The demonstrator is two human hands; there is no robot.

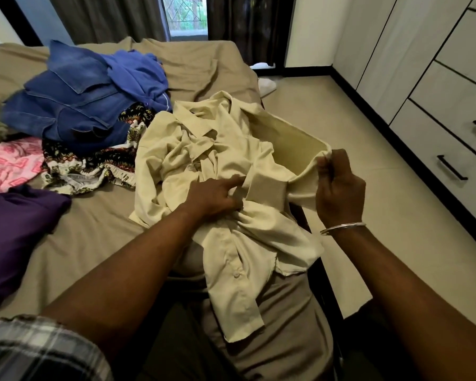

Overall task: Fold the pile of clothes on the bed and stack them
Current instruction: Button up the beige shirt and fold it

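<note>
1. Now: cream shirt (204,149), crumpled on the bed (88,237) edge, collar far, tail hanging off the near edge; long axis running away from the body.
2. Right hand (338,188) pinching a sleeve edge, lifted out to the right.
3. Left hand (212,198) curled into the bunched middle, nearer the cuff (264,188).
4. Behind left: unfolded pile (80,105); purple cloth (14,232) nearer.
</note>
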